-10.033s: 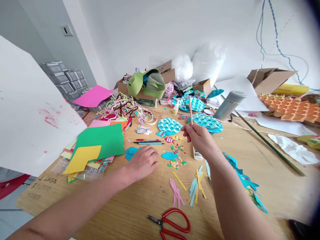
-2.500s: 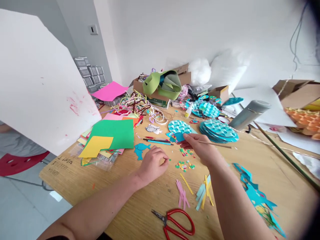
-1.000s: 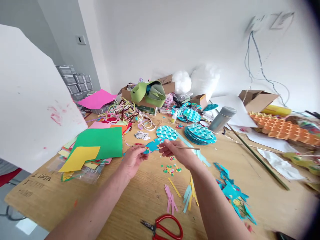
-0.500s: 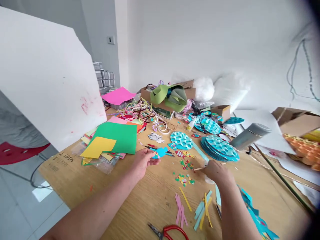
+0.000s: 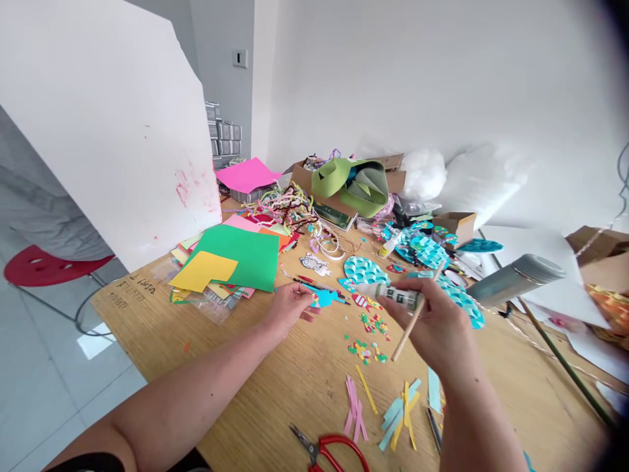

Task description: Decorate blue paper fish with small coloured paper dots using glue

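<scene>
Pinched in my left hand (image 5: 291,307) is a blue paper fish (image 5: 325,297) with small coloured pieces on it. My right hand (image 5: 439,321) is closed round a small clear glue bottle (image 5: 398,296), its nozzle pointing left toward the fish. The same fingers also hold a thin wooden stick (image 5: 409,337), slanting down. Below the bottle lie small paper scraps (image 5: 366,351) in red, green and yellow. A red-and-white striped paper fish (image 5: 361,301) rests beside a round blue scalloped piece (image 5: 364,270).
Red-handled scissors (image 5: 327,449) and paper strips (image 5: 403,416) lie at the front. Coloured sheets (image 5: 250,259) are piled left, by a large white board (image 5: 108,144). A grey flask (image 5: 515,278) leans at the right. Yarn (image 5: 292,204) and a green felt bag (image 5: 351,185) sit behind.
My right hand has come up from the table holding the glue bottle, the stick still in its fingers. My left hand still pinches the fish. The view has shifted slightly.
</scene>
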The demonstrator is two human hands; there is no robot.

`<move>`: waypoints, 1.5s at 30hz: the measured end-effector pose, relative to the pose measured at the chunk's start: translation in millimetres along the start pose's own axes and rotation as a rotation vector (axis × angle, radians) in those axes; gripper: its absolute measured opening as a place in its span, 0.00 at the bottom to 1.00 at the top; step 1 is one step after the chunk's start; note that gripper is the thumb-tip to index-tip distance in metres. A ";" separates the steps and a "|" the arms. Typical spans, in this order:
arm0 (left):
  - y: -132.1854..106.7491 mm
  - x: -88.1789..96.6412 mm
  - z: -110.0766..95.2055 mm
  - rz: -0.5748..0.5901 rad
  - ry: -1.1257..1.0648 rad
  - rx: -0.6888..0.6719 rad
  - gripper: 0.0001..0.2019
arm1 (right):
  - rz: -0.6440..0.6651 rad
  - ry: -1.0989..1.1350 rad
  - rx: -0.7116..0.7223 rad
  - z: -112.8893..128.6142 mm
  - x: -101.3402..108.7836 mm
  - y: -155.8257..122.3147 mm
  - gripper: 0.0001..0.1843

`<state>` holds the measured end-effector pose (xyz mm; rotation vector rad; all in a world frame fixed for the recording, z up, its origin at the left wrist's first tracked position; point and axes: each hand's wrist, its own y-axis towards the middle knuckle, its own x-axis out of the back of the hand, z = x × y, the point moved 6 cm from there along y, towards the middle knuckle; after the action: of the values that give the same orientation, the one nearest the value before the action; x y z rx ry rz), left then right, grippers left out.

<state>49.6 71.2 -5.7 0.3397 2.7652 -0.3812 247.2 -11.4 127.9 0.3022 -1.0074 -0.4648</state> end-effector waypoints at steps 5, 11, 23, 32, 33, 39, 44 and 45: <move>-2.9 -2.3 -1.4 0.023 -0.057 0.044 0.13 | 0.077 -0.003 0.265 47.1 -23.1 -12.9 0.12; -3.5 -5.9 -2.3 0.088 -0.145 0.048 0.15 | 0.091 -0.066 0.428 64.9 -36.7 -20.0 0.06; -5.3 -5.0 -3.1 0.082 -0.146 0.039 0.16 | 0.060 -0.063 0.426 63.7 -36.5 -19.6 0.08; -6.7 -8.4 -3.9 0.124 -0.129 0.033 0.17 | 0.033 -0.062 0.388 60.3 -32.5 -17.6 0.09; -7.0 -8.7 -3.8 0.130 -0.122 0.033 0.17 | 0.037 -0.054 0.392 60.5 -32.7 -17.6 0.09; -6.5 -6.2 -3.8 0.101 -0.103 0.006 0.15 | 0.047 -0.073 0.406 61.2 -33.2 -18.3 0.09; -6.9 -6.3 -4.2 0.109 -0.112 0.002 0.15 | 0.063 -0.060 0.406 61.7 -33.8 -19.1 0.10; -7.1 -6.5 -4.5 0.109 -0.115 0.003 0.15 | 0.064 -0.064 0.405 61.7 -33.8 -19.2 0.09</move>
<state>52.3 64.7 2.2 0.4529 2.6213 -0.3651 174.3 -12.7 125.6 0.6180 -1.1685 -0.2095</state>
